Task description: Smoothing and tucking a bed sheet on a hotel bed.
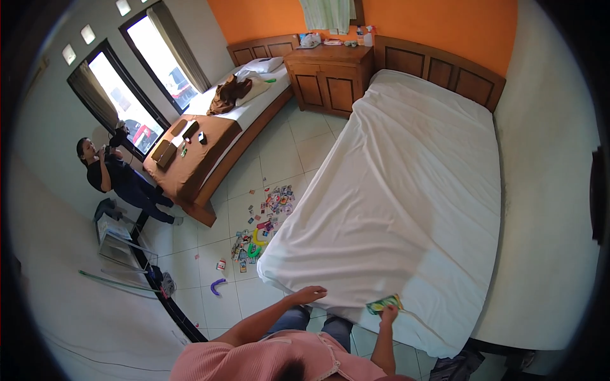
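My right hand [389, 314] is closed on the edge of a green and yellow packet [384, 304], which it holds over the foot end of a bed. A rumpled white sheet [381, 190] covers that bed. To the left, my left hand [310, 295] hovers by the near left corner of the sheet, fingers extended and apart, holding nothing.
Scattered cards [279, 200] and curved plastic pieces [252, 250] lie on the tiled floor left of the bed. Another person [119, 176] stands near the windows. A wooden cabinet [329, 71] separates this bed from a second bed [190, 166] bearing boxes.
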A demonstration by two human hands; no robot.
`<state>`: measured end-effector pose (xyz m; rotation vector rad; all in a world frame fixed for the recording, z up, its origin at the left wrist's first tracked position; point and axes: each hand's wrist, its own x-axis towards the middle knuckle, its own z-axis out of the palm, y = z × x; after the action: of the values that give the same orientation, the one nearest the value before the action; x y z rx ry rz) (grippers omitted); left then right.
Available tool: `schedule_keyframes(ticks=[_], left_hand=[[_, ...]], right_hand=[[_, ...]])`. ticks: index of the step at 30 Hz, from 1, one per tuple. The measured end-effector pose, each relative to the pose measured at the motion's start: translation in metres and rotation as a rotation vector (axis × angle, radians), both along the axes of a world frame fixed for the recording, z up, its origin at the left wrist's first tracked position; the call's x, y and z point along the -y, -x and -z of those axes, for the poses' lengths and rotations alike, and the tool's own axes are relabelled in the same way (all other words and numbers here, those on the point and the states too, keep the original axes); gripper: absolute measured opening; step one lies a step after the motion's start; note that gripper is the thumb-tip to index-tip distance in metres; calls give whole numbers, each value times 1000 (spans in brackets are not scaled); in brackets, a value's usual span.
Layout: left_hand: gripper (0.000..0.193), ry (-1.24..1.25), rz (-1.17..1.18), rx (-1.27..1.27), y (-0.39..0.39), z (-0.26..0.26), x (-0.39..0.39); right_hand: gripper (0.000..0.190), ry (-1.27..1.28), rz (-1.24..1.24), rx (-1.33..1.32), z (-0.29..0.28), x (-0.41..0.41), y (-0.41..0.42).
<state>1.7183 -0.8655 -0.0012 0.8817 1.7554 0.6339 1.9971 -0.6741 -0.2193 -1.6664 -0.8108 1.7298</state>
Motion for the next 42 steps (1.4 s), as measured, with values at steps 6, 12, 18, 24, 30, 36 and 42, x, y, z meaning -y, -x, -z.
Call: schedule_keyframes(ticks=[6,12,18,24,30,36,42], left_hand=[[63,336,-534,367,-22,11,-23],[40,177,-660,780,47,72,51],[23,-130,-1374,1027,250,122,168],[46,-1083,-1395,511,524,-47,219],[106,-955,-1608,751,699,-142,331],[100,-838,-1537,603,626,-100,269],[52,-504,-1393,780,496,46,199]], right_hand=[[27,135,-477,-401,-148,81,120],[28,106,-739,-352,-194,100,168],[23,62,-602,8,-166,114,143],[22,155,-413,208,-179,152,106],[24,208,-462,182,-181,180,136],[27,203,-667,229,-199,187,167],[27,118,-446,251,-193,199,145]])
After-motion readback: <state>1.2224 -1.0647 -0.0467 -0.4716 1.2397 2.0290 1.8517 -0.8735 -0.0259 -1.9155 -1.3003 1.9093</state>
